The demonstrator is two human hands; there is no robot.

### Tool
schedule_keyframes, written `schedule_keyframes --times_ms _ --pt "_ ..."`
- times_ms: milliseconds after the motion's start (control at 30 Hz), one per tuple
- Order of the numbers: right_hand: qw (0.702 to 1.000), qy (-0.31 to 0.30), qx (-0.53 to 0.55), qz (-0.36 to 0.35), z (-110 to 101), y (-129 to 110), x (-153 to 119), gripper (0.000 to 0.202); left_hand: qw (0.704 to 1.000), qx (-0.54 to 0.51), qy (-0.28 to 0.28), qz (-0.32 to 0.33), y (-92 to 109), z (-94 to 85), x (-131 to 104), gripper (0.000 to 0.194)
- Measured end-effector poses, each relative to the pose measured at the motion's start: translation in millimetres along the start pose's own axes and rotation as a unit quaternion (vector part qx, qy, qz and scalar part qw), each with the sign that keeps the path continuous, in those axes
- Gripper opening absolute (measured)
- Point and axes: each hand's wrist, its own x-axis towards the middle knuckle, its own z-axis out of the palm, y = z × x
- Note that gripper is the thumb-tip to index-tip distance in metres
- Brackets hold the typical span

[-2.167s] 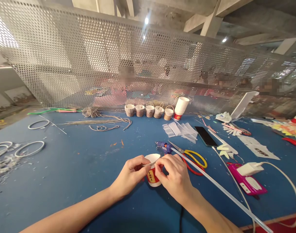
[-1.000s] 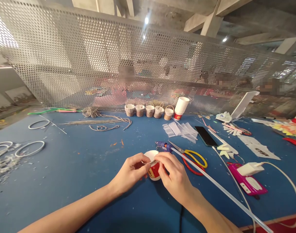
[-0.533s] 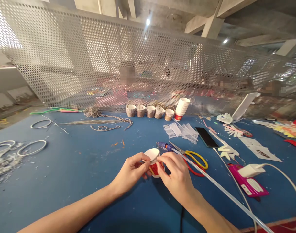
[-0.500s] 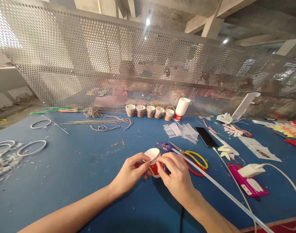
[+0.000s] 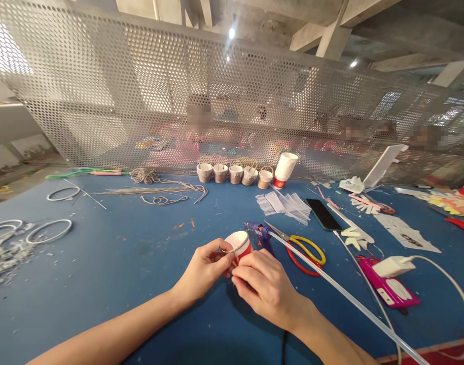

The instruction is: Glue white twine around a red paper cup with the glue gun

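Observation:
A small red-and-white paper cup (image 5: 244,248) is tilted between my hands above the blue table. My left hand (image 5: 208,264) grips it from the left, thumb and fingers closed at the rim. A thin pale cord (image 5: 236,248) runs along the near side of the rim, by my left thumb. My right hand (image 5: 266,284) is closed in a pinch just below the cup's near side. Whatever lies between those right fingertips is hidden. Behind the right hand lies a blue glue gun (image 5: 259,229) with a long clear glue stick (image 5: 342,293) reaching toward the front right.
Scissors (image 5: 308,248) with yellow and red handles and a black phone (image 5: 324,215) lie right. Paper strips (image 5: 287,205), several cord-wrapped cups (image 5: 236,175) and stacked paper cups (image 5: 286,170) stand farther back. Cord (image 5: 155,190) lies back left; a pink power strip (image 5: 391,289) sits right.
My right hand has moved from the cup's right rim down and left, below its near side, uncovering more of the red wall. My left hand still grips the cup.

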Motion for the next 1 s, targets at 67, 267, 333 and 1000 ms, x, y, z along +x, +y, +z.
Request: schedule_keyframes --times_ms 67,267,333,1000 --pt "0.999 -0.023 0.005 -0.022 -3 -1 -1 0.014 1.000 -0.015 0.010 -0.003 0 -0.3 1 0.022" --pt "0.991 -0.085 -0.077 0.072 -24 16 -22 0.035 0.998 -0.040 0.049 0.002 0 -3.5 7 0.026" --pt "0.975 -0.092 -0.139 0.147 -32 28 -32 0.044 0.997 -0.039 0.060 0.003 -1 -4.5 9 0.024" --pt "0.869 -0.177 -0.307 0.346 -2 70 -29 0.039 0.998 -0.021 0.057 0.002 -9 -6.1 11 0.031"
